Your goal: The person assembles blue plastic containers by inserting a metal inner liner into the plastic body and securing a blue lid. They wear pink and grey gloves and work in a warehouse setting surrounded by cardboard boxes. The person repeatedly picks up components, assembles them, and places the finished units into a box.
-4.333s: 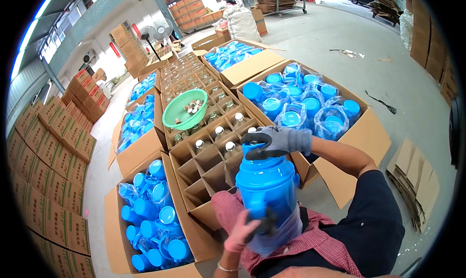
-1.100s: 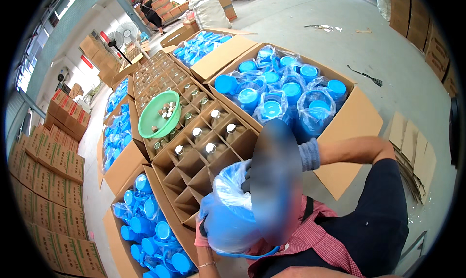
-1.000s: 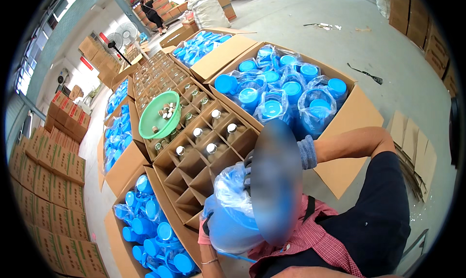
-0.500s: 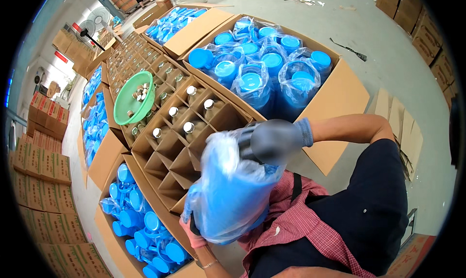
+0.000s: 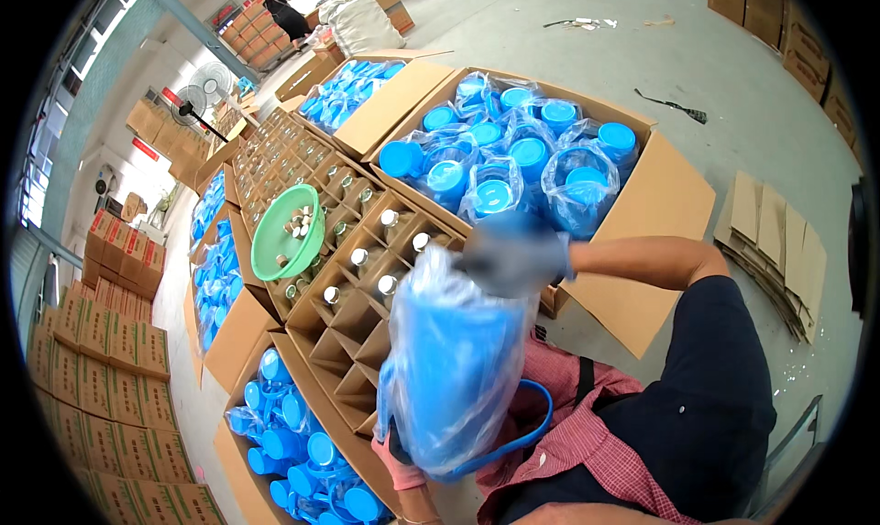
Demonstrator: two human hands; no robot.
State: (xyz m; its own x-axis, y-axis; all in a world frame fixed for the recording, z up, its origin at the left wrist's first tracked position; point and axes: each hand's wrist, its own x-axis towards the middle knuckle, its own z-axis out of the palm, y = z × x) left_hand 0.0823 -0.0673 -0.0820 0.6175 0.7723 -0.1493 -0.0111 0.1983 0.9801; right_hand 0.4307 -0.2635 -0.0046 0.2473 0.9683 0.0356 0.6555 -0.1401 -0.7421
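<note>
Right hand [image 5: 513, 257], grey glove, is blurry w/ motion but it's clamped over the top of a blue plastic bag [image 5: 458, 360] w/ something blue and round inside, prob a jug, can't tell for sure thru the plastic. Fingers look curled shut on the bunched bag top, though the blur hides exactly how tight. Left hand [image 5: 399, 456], pink glove, is under the bag at its near-left bottom corner, fingers wrapped up around the bottom edge, so closed on it too. A blue loop handle [image 5: 522, 433] hangs off the bag's near-right side.

The bag sits right in front of the person's chest, above the near edge of the divided carton [image 5: 353, 328]. That carton has cardboard cells, the near ones w/o anything in them, the farther ones holding bottles w/ white caps [image 5: 390, 218]. A green bowl [image 5: 287, 232] sits on top of the cells farther left, small bits in it.

Far right: open box of bagged blue-lidded jugs [image 5: 513, 149]. Near left: another box of the same blue stuff [image 5: 293, 433]. Stacked cartons [image 5: 101, 342] along the left wall.
</note>
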